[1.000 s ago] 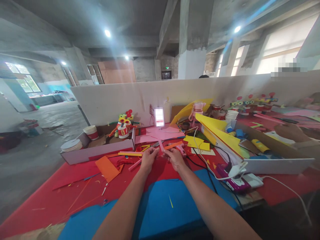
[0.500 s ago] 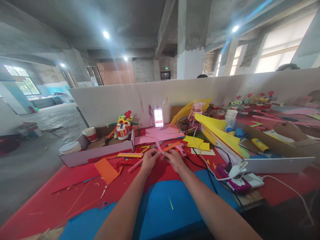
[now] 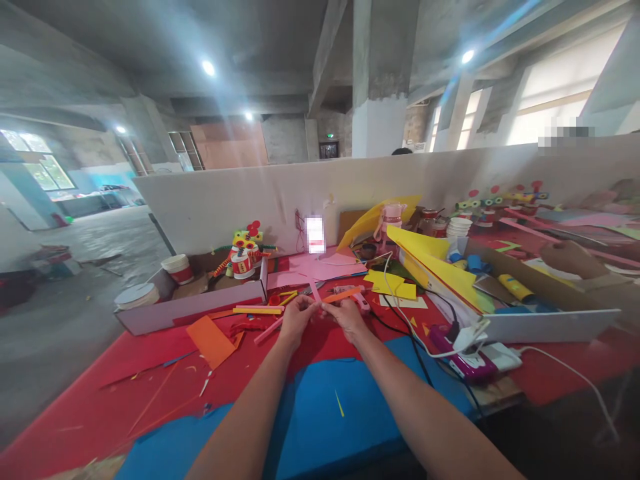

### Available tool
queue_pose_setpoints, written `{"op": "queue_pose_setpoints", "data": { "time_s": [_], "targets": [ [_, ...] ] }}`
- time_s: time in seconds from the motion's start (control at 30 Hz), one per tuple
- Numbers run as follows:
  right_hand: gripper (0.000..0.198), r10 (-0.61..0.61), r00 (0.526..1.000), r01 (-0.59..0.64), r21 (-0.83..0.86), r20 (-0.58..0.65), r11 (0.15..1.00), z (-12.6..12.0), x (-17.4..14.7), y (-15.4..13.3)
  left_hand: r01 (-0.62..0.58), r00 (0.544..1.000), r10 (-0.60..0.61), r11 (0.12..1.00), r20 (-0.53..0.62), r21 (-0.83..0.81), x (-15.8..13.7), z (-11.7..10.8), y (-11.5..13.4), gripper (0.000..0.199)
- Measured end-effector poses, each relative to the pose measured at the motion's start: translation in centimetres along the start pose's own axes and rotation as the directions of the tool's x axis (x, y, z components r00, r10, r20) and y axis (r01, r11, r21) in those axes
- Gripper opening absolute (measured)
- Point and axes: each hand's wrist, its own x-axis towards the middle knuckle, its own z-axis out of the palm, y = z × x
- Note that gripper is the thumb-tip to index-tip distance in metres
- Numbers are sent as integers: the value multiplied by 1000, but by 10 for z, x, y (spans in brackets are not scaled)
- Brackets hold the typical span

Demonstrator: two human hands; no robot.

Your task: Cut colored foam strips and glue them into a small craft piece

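Near the middle of the table, my left hand [image 3: 299,319] and my right hand [image 3: 346,316] are close together with fingers pinched. A pink paper strip [image 3: 315,290] runs up and away from between the fingertips. An orange paper strip [image 3: 345,294] slants to the right from the same spot. My left fingers pinch the pink strip and my right fingers the orange one, their ends meeting between the hands. Whether the ends are stuck together cannot be made out. Just beyond my right hand lies a pink glue gun [image 3: 363,303]. Another pink strip [image 3: 269,331] lies by my left hand.
A box [image 3: 200,313] with paper cups and a paper-cup robot figure [image 3: 245,262] stands left. Right is a white box [image 3: 550,328] with yellow card and tubes. Cables run from a purple power strip [image 3: 463,353]. A folded orange sheet [image 3: 212,341] lies on the left.
The whole view has shifted slightly. My hands keep nearly the same pinch on the pink and orange strips, with only tiny finger movement.
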Motion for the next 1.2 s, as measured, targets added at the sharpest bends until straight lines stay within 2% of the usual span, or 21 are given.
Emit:
{"op": "queue_pose_setpoints", "data": {
  "time_s": [0.17,0.4,0.5,0.67,0.93,1.0,1.1,1.2],
  "targets": [
    [29,22,1000,-22,-39,13,999,2,-1,-1,16,1000,-17,1000,13,21,3,-4,-2,38],
    [25,-130,990,120,-156,-53,980,1,1,-3,30,999,-29,999,29,-15,1,-1,-1,37],
    [23,-202,979,188,-235,-36,954,1,1,-4,34,999,-33,999,39,-19,1,0,-1,38],
    [24,-165,986,159,-158,-22,974,1,4,2,18,1000,-19,999,23,30,0,-2,-1,38],
    [15,-262,965,253,-191,-22,948,-1,6,2,39,999,-38,999,37,-28,-1,0,0,36],
    [16,-234,972,229,-160,-13,960,0,4,2,32,999,-31,999,38,-31,-1,0,0,36],
    [26,-85,996,84,-30,-29,996,1,3,1,23,1000,-23,999,6,-24,-1,0,0,35],
    [39,39,998,-35,93,-41,995,2,3,1,36,999,-37,998,-12,-50,-1,0,-1,37]
  ]
}}
